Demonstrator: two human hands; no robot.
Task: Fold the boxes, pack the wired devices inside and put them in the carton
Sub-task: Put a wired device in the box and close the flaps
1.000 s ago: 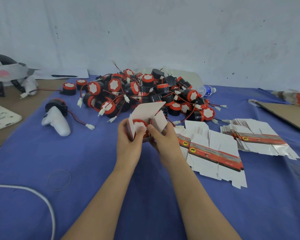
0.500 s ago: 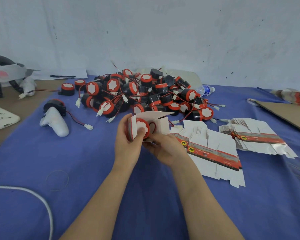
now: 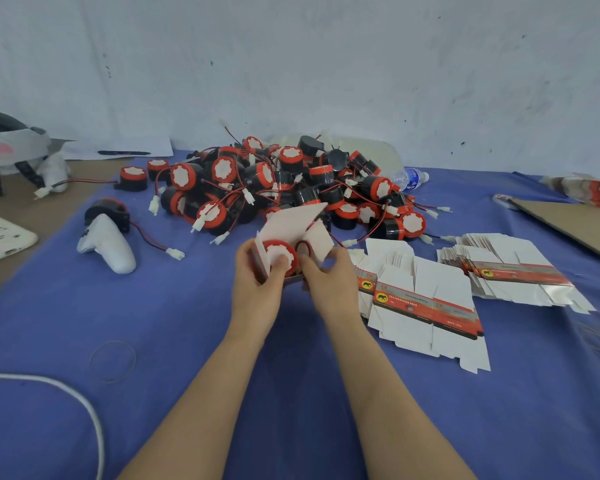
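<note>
My left hand [image 3: 253, 292] grips a small white box [image 3: 293, 225] with its flaps standing open, thumb pressed on the red-and-white face of a wired device [image 3: 280, 255] sitting in the box mouth. My right hand [image 3: 329, 289] holds the box's right side and underside, its thumb by the right flap. A big pile of black-and-red wired devices [image 3: 291, 181] lies just behind. Flat unfolded boxes [image 3: 420, 306] with red bands are stacked to the right, with a second stack [image 3: 510, 271] beyond.
A white controller [image 3: 106, 242] with a device behind it lies at the left. A brown cardboard sheet [image 3: 575, 223] lies at the right edge, a water bottle [image 3: 411, 176] behind the pile, a white cable [image 3: 66, 400] and a clear elastic ring [image 3: 111, 358] at the near left.
The box has tilted in my hands and its top flap has swung up again. My right hand has shifted from under the box to its right side.
</note>
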